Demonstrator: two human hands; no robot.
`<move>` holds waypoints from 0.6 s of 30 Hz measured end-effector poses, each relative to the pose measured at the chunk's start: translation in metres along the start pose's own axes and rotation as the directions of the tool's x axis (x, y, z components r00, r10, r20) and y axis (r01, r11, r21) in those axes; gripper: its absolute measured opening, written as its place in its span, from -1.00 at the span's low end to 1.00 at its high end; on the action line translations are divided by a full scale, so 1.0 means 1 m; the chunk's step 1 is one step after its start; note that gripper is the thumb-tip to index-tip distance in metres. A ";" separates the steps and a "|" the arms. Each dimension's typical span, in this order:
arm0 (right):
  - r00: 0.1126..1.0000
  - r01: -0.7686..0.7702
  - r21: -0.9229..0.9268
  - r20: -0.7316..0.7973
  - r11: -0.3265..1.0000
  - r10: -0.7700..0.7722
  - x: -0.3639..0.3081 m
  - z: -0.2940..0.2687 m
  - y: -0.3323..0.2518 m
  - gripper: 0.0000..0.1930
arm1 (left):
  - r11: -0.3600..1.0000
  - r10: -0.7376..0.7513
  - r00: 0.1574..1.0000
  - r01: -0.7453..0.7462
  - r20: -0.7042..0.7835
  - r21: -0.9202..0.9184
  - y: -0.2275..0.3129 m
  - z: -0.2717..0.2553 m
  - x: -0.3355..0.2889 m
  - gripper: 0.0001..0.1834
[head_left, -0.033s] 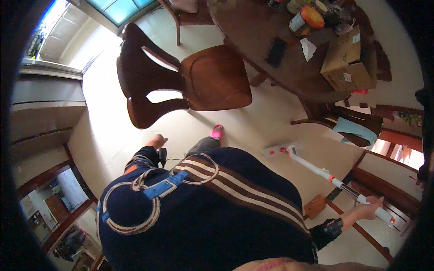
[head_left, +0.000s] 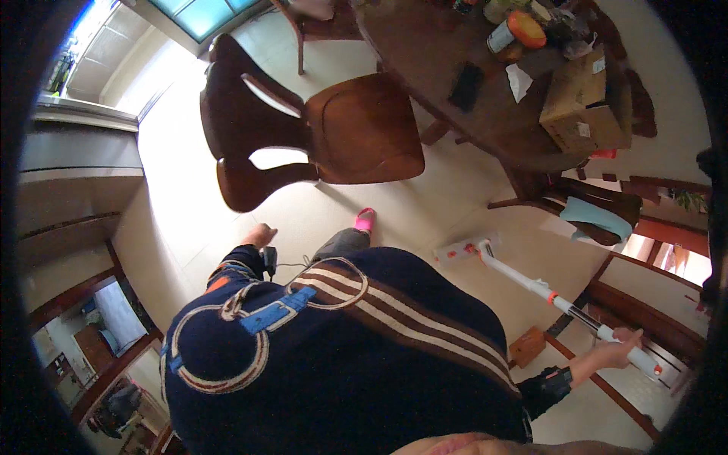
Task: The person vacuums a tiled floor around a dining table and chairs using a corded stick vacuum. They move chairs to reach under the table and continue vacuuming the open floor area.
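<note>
Over at the lower right, my right hand (head_left: 623,349) is wrapped round the white handle of a long mop (head_left: 523,281) with orange-red rings and a dark metal section. Its flat, pale head (head_left: 457,249) lies on the tiled floor in front of me. My left hand (head_left: 260,235) hangs at my left side, loosely curled, and I see nothing in it. A small black device with a grey cord sits at that wrist.
A brown wooden chair (head_left: 364,130) stands ahead of me beside a round dark table (head_left: 425,57). On the table are a cardboard box (head_left: 576,114), a jar (head_left: 502,36), a phone-like dark slab (head_left: 465,86) and white tissue (head_left: 519,82). A pale blue cloth (head_left: 597,218) drapes another chair.
The mop head has slid slightly to the left along the floor. My hands stay almost in place, and the view has shifted a little.
</note>
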State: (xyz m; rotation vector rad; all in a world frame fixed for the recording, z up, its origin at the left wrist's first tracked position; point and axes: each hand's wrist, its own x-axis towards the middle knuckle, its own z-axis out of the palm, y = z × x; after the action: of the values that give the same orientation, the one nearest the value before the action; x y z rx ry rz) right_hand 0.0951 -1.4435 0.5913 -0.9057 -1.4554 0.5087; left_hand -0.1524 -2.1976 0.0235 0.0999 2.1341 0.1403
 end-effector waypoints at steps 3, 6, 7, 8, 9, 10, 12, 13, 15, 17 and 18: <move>0.991 -0.037 0.185 0.135 0.982 0.012 -0.046 -0.004 -0.038 -0.67 | 0.994 0.004 0.987 0.013 -0.162 0.107 -0.052 0.004 -0.024 -0.53; 0.957 -0.105 0.373 0.289 0.922 -0.008 -0.088 -0.025 -0.059 -0.66 | 0.982 -0.184 0.982 0.183 -0.032 -0.052 -0.100 -0.001 -0.059 -0.42; 0.942 -0.126 0.418 0.334 0.900 -0.024 -0.102 -0.033 -0.063 -0.67 | 0.979 -0.204 0.979 0.203 0.024 0.022 -0.114 -0.003 -0.072 -0.37; 0.926 -0.148 0.456 0.375 0.877 -0.039 -0.116 -0.043 -0.070 -0.68 | 0.984 -0.177 0.984 0.176 0.021 0.035 -0.131 -0.005 -0.085 -0.38; 0.908 -0.151 0.488 0.413 0.860 -0.075 -0.129 -0.053 -0.076 -0.68 | 0.980 -0.183 0.982 0.178 0.051 0.086 -0.144 -0.012 -0.099 -0.38; 0.919 -0.149 0.489 0.390 0.860 -0.062 -0.145 -0.061 -0.083 -0.71 | 0.977 -0.211 0.977 0.211 0.029 0.004 -0.158 -0.017 -0.110 -0.39; 0.919 -0.144 0.480 0.389 0.866 -0.063 -0.175 -0.079 -0.103 -0.72 | 0.968 -0.251 0.967 0.250 0.031 0.027 -0.179 -0.034 -0.122 -0.40; 0.919 -0.120 0.460 0.386 0.880 -0.076 -0.188 -0.085 -0.116 -0.72 | 0.959 -0.250 0.967 0.255 -0.048 0.126 -0.183 -0.042 -0.124 -0.40; 0.904 -0.118 0.498 0.412 0.859 -0.114 -0.209 -0.097 -0.147 -0.74 | 0.965 -0.245 0.967 0.250 -0.071 0.079 -0.191 -0.063 -0.119 -0.38; 0.894 -0.098 0.481 0.428 0.871 -0.136 -0.229 -0.103 -0.180 -0.75 | 0.989 -0.148 0.980 0.150 -0.136 0.004 -0.187 -0.092 -0.099 -0.37; 0.892 -0.124 0.520 0.431 0.845 -0.134 -0.242 -0.103 -0.195 -0.75 | 0.993 -0.118 0.979 0.115 -0.168 -0.025 -0.187 -0.110 -0.085 -0.36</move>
State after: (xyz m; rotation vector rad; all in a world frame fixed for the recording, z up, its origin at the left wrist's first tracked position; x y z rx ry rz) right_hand 0.1283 -1.7691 0.6052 -0.3340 -1.6021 1.1217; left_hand -0.2027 -2.4003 0.1272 -0.0479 2.3017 0.0985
